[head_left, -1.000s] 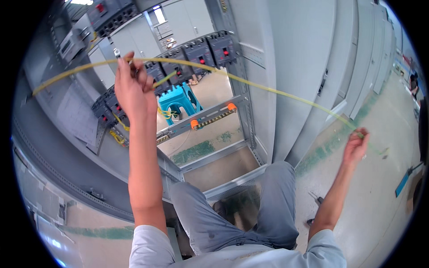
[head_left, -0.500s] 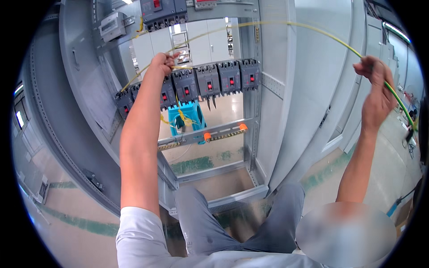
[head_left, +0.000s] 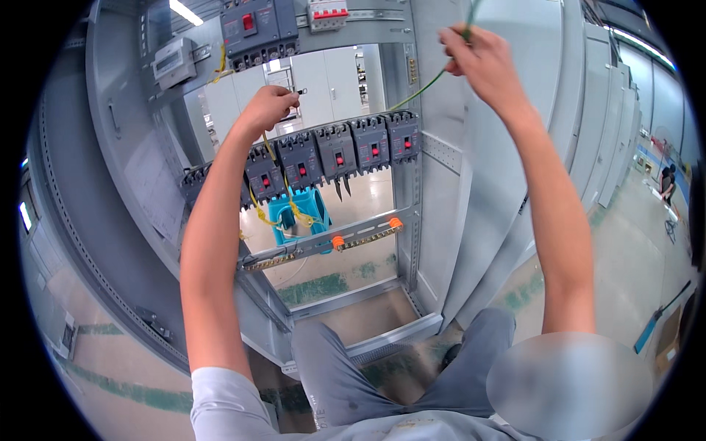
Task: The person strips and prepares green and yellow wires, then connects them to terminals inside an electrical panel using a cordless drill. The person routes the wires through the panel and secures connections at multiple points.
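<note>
My left hand (head_left: 271,110) is raised over the row of dark moulded-case circuit breakers (head_left: 336,151). Its fingers pinch a wire end whose small ring terminal (head_left: 302,92) sticks out to the right. Farther right and higher, my right hand (head_left: 482,65) is closed around a green-yellow wire (head_left: 422,90). From that hand the wire curves down and left behind the top of the row, while another stretch runs up out of view. Whether both hands hold the same wire, I cannot tell. My left forearm covers some of the left breakers.
Above are a larger breaker (head_left: 257,33), a red-switched breaker (head_left: 328,13) and a white meter (head_left: 174,63). Below, a rail carries orange insulators (head_left: 337,243) and a brass terminal strip. Yellow wires (head_left: 298,209) dangle before a blue stool (head_left: 318,208). Grey cabinet walls stand on both sides.
My right hand has moved left and up with the wire, from the far right toward the cabinet. The long arc of wire overhead is gone from view. My left hand stays over the breakers.
</note>
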Tool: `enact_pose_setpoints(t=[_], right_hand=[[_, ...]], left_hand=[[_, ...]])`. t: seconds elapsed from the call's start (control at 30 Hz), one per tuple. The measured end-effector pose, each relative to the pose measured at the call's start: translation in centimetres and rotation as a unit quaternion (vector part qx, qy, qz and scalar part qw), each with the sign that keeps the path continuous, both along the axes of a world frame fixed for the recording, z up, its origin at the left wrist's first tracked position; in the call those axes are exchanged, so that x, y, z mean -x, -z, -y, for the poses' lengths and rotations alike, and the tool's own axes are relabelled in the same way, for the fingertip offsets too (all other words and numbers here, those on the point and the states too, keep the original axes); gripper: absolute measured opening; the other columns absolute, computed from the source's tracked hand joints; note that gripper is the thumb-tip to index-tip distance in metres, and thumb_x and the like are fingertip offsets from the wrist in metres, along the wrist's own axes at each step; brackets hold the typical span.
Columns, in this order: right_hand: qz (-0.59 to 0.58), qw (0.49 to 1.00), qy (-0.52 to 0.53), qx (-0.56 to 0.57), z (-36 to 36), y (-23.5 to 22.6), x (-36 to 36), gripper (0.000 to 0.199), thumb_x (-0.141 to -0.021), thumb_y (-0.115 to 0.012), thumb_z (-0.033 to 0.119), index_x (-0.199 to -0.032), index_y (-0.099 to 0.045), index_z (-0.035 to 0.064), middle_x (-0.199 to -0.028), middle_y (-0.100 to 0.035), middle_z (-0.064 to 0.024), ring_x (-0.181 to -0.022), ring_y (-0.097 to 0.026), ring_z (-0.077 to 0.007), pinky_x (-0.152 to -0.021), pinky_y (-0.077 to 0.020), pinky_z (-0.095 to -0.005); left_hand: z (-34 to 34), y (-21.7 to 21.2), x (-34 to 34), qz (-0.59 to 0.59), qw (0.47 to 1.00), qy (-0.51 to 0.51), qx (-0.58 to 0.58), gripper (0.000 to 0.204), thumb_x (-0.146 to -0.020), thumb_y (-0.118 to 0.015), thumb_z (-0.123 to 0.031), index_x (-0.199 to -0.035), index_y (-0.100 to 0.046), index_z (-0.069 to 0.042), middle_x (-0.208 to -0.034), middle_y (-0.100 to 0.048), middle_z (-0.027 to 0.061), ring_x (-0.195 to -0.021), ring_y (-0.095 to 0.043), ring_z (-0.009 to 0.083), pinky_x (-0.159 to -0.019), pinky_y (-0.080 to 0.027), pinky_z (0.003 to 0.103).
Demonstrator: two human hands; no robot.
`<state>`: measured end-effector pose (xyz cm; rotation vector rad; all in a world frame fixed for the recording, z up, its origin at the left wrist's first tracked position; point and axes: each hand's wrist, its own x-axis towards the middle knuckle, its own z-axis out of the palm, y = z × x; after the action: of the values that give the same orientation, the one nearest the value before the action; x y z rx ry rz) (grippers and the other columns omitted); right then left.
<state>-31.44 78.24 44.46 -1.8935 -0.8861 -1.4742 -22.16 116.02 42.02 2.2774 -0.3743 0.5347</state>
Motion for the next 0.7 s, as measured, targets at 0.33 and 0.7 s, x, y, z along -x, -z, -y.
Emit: enact_pose_setpoints(t=[0.33,0.7], right_hand=[[-0.058,0.989,0.139,-0.016,-4.5,-1.3,-15.1,0.030,-0.096,-0.061,0.027,-0.096,-0.070,-0.0015,-0.089,-0.071,-0.0246,-0.080,-0.071,-0.0398,-0.072,-0.0572,-0.0488],[0.140,0.972,0.189,0.015,-3.9,-6.7,-15.5,0.019,-0.090,-0.069,0.028,-0.085,-0.068,0.0092,-0.082,-0.074,-0.0139,-0.075,-0.072,-0.0344,-0.065,-0.0567,-0.0476]], left_hand=[[7.0,-2.5,4.3,0.245,0.937,0.163,0.189,0.028,-0.096,-0.071,-0.030,-0.098,-0.065,-0.002,-0.070,-0.051,-0.0052,-0.059,-0.040,0.0045,-0.053,-0.031,0.024],[3.8,0.4,2.3,0.264,0.954,0.079,0.118,0.026,-0.095,-0.067,-0.018,-0.111,-0.071,0.002,-0.079,-0.064,0.0026,-0.070,-0.055,0.0093,-0.062,-0.044,0.028]])
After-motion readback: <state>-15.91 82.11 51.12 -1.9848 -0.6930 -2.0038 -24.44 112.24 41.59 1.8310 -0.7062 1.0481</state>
